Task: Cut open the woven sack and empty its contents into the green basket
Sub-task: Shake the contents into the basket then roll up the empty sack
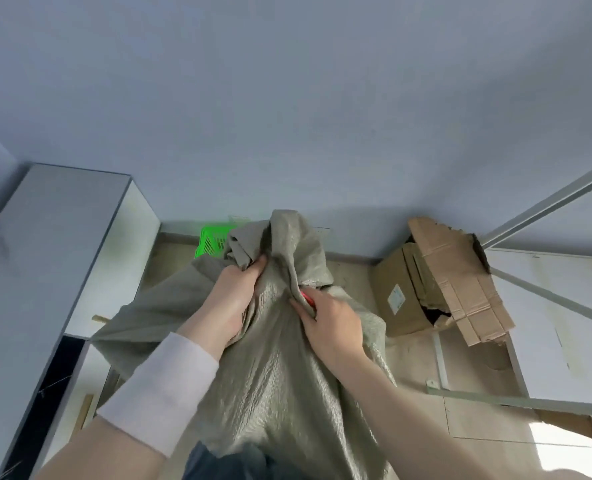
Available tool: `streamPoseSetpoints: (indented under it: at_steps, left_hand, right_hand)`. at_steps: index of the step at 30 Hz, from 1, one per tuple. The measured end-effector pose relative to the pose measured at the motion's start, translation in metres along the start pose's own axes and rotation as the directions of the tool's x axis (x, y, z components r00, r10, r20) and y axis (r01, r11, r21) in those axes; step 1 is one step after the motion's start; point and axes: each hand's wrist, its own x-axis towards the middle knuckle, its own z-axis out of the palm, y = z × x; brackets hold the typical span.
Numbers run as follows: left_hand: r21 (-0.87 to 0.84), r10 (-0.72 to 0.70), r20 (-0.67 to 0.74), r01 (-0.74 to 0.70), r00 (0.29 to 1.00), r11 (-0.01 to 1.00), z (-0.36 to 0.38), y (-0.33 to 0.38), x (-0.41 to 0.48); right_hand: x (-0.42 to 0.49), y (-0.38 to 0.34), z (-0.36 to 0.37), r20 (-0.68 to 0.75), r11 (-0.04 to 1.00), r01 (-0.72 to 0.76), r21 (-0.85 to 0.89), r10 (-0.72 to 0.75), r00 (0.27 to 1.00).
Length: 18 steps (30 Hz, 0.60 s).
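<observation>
Hands bunching sack neck over basket

Left hand (pixel 234 299) is clenching a fold of the woven sack (pixel 280 358); right hand (pixel 334 329) is pinching fabric beside a red tool (pixel 306 296), barely showing, type unclear. Best to be keeping the neck taut and the blade pointing away from the fingers. Sack is hiding most of the green basket (pixel 209 242) behind it; torn cardboard box (pixel 436 282) is crowding the right.

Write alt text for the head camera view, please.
Both hands, left hand and right hand, grip the bunched top of a grey-green woven plastic sack. Behind it stands a bright green plastic basket; a torn brown cardboard box sits to the right.
</observation>
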Motion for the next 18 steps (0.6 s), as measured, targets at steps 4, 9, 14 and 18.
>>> streamPoseSetpoints:
  at_steps: [4,9,14,18]
  left_hand:
    - [0.188,0.116,0.048,-0.123,0.992,0.974,-0.024,-0.006,0.031]
    - [0.653,0.395,0.224,-0.438,0.891,0.618,-0.079,-0.028,0.061]
    - [0.747,0.172,0.664,-0.634,0.728,-0.203,-0.126,-0.077,0.102]
    - [0.665,0.089,0.731,-0.678,0.676,-0.314,-0.130,-0.078,0.153]
  right_hand:
    - [0.036,0.010,0.009,0.203,0.968,-0.118,0.222,0.073,0.976]
    - [0.098,0.012,0.019,0.422,0.892,-0.282,0.354,0.116,0.899]
    - [0.169,0.013,0.034,0.537,0.825,-0.442,0.352,0.208,0.817]
    - [0.220,0.017,0.052,0.632,0.760,-0.522,0.388,0.193,0.751]
